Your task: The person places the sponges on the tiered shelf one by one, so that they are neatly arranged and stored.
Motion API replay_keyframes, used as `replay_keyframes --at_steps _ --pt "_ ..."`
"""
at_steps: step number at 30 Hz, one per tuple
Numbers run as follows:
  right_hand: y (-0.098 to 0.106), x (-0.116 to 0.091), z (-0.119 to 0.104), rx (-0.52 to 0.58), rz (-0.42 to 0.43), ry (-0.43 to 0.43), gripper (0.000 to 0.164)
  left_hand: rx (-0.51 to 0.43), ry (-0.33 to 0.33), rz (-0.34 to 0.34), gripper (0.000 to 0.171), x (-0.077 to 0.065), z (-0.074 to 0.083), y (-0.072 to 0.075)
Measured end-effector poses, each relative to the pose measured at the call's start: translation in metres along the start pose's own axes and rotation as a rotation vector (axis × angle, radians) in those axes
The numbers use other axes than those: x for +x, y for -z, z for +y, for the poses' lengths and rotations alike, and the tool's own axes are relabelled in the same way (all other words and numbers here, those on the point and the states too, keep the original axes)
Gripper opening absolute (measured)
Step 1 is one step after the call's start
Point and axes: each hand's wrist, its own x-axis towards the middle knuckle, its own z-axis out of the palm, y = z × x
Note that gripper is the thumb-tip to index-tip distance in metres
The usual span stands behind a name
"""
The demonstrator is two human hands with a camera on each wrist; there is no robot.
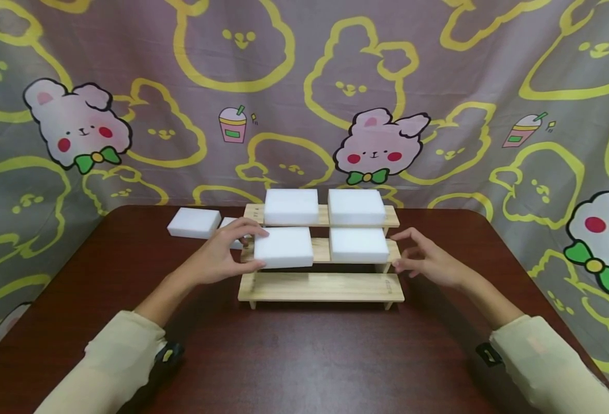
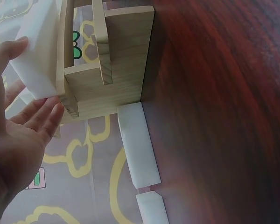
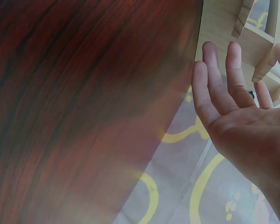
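A three-tier wooden rack [image 1: 321,287] stands on the table. My left hand [image 1: 218,253] grips a white foam block [image 1: 284,247] by its left end, thumb at the front and fingers behind, at the left of the middle tier. This block sits slightly askew, its front edge over the tier's edge. In the left wrist view, the thumb [image 2: 19,44] presses the block's face. My right hand [image 1: 433,261] is at the rack's right end, fingers loosely extended and holding nothing. Nearest to it is another white block [image 1: 359,245] on the same tier.
Two more white blocks, one on the left [image 1: 291,206] and one on the right [image 1: 356,206], sit on the top tier. Left of the rack, a white block [image 1: 194,222] lies on the dark table [image 1: 325,351], beside another partly hidden block [image 1: 226,222]. A patterned curtain [image 1: 294,103] hangs behind.
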Motion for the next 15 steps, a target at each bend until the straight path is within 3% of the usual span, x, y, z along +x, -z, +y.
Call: replay_keyframes --at_steps 15 --pt "-0.0003 -0.0004 -0.0012 -0.001 0.002 -0.007 0.056 0.088 -0.05 -0.005 0.046 -0.004 -0.001 -0.0024"
